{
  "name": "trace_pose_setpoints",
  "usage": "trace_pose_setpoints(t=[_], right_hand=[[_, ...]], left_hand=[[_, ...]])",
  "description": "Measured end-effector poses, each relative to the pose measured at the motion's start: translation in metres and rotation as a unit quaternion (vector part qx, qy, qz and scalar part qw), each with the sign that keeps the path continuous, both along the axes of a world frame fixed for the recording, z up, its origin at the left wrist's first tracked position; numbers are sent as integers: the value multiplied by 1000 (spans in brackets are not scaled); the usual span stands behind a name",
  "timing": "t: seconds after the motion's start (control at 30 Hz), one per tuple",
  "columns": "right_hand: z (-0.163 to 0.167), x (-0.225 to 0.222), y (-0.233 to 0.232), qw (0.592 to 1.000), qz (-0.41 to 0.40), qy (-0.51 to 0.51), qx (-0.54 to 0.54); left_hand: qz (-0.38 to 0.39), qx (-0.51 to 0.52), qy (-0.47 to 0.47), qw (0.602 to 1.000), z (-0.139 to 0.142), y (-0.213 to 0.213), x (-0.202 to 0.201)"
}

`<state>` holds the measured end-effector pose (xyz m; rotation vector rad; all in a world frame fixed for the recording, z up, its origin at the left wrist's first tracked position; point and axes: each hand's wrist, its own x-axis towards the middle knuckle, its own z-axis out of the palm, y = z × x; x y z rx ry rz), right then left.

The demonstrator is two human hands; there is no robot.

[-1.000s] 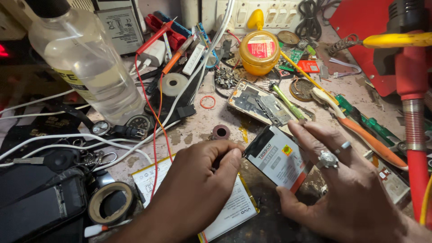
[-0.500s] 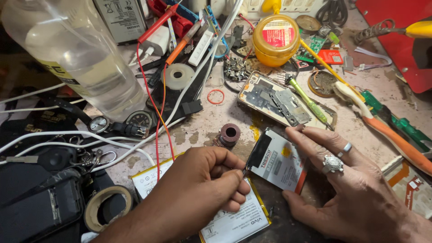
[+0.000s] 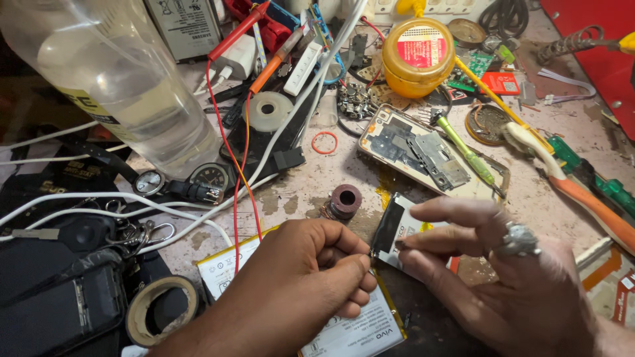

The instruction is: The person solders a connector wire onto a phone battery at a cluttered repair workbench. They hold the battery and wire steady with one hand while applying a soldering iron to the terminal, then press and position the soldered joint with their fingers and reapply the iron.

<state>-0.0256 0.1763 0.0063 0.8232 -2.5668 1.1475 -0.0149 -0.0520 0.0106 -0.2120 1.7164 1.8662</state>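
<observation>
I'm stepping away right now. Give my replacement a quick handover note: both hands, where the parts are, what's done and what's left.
Left hand: curled, fingertips pinched at the black top edge of the small phone battery.
Right hand: steadies that battery, fingers on its upper edge and side.
A bigger white battery lies flat under the left hand.
The opened phone body sits beyond, a green screwdriver across it.
Done: phone opened, battery out.
Left: battery's edge is being worked on; phone not closed.

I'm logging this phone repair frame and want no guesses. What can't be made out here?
- Head view: whatever the left hand pinches; its curled fingers cover it.
- Small battery: the right hand covers its lower part.
- Large flat battery: under the left hand, cut off by the bottom edge.
- Plastic bottle: top beyond the frame.
</observation>
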Motion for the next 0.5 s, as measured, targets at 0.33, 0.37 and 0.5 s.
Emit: trace_pose_setpoints(t=[0.33,0.37,0.5], right_hand=[[1,4,-9,994,20,88,57],[1,4,-9,992,31,106,61],[1,5,-11,998,28,48,29]], left_hand=[[-17,2,8,1000,1,0,-2],[-12,4,3,1000,2,0,-1],[-5,-7,-12,1000,3,1,-1]])
